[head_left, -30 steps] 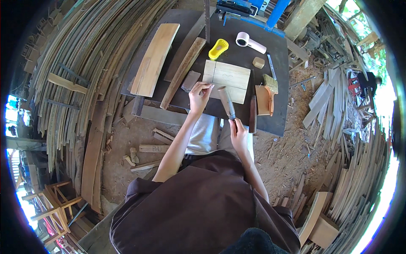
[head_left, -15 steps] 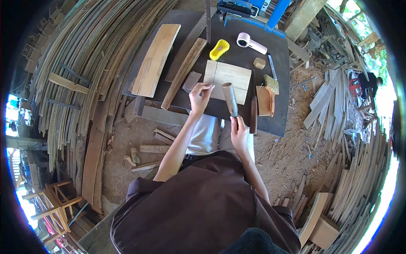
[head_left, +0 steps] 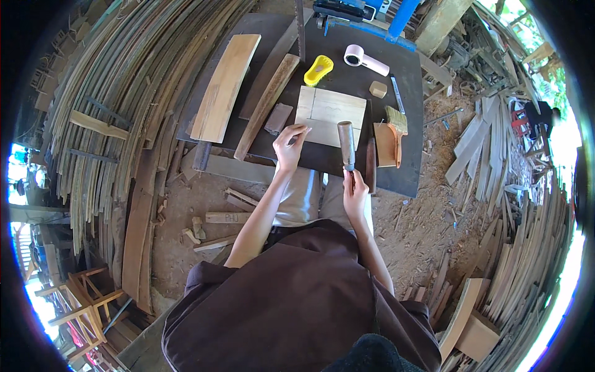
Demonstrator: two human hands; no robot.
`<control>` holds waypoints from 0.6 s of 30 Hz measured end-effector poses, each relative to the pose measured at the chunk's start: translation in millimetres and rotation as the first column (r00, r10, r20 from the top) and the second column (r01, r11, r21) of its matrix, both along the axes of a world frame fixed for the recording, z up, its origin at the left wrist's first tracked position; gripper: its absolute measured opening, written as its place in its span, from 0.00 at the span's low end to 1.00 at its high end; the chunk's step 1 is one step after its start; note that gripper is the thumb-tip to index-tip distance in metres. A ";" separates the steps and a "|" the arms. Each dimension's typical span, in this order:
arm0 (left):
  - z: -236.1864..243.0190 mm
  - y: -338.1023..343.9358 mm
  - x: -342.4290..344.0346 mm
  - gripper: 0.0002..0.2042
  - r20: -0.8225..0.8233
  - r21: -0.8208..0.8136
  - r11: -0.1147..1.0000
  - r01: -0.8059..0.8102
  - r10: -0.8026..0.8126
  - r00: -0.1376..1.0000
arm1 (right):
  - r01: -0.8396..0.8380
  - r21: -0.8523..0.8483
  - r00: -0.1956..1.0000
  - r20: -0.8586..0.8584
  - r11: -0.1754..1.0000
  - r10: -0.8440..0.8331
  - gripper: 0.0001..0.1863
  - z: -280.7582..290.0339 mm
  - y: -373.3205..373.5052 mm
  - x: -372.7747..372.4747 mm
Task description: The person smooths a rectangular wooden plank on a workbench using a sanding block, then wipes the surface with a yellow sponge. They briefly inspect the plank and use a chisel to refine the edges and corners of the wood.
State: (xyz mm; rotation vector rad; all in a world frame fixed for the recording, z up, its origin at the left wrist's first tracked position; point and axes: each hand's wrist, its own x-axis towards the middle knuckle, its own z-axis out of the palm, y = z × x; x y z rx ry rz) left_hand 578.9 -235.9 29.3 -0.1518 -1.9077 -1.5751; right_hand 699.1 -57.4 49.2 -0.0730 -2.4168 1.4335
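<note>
My right hand [head_left: 356, 193] is closed round the narrow lower end of a round-bodied tool [head_left: 347, 144] with a brown top and grey metallic sides. The tool stands nearly upright at the near right corner of a pale, flat wooden board [head_left: 331, 111], which has dark lines across it. My left hand [head_left: 289, 147] is at the board's near left edge, with thumb and fingers pinched together. What they hold, if anything, is too small to make out. A small wood block [head_left: 278, 119] lies just beyond that hand.
On the dark table [head_left: 400, 177] lie a yellow tray [head_left: 318, 70], a pink handheld fan [head_left: 365, 60], a brush [head_left: 397, 127], a pen [head_left: 397, 94] and a wooden cube [head_left: 378, 89]. Long planks [head_left: 226, 87] lie to the left. Timber stacks [head_left: 167, 68] flank the table.
My right hand has shifted slightly to the right, and its tool has tilted closer to upright. My left hand stays pinched near the board's edge. The whole view has shifted slightly.
</note>
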 end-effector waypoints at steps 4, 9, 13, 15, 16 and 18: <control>1.7 -0.1 -3.0 0.06 -0.065 -0.048 0.998 -0.030 0.027 0.998 | -0.007 -0.008 1.000 0.024 1.000 0.007 0.08 0.9 0.4 0.2; 1.9 0.4 -0.8 0.06 0.030 -0.038 0.998 -0.046 0.047 0.998 | -0.015 -0.013 0.999 0.034 1.000 0.015 0.08 1.2 1.1 -0.4; 5.4 2.1 -0.4 0.06 0.025 -0.045 0.998 -0.052 0.053 0.998 | -0.011 -0.018 1.000 0.022 1.000 0.012 0.08 0.3 0.9 -0.8; 7.2 2.1 0.8 0.05 0.062 -0.059 0.997 -0.059 0.062 0.996 | -0.012 -0.026 1.000 0.002 1.000 0.012 0.08 0.6 0.2 -0.9; 7.8 2.1 1.3 0.05 0.080 -0.067 0.996 -0.061 0.067 0.995 | -0.011 -0.023 1.000 -0.002 1.000 0.011 0.08 0.8 0.1 -0.9; 8.4 2.5 0.2 0.05 0.042 -0.050 0.998 -0.046 0.048 0.998 | -0.013 -0.015 1.000 -0.010 1.000 0.013 0.08 1.2 0.1 -1.1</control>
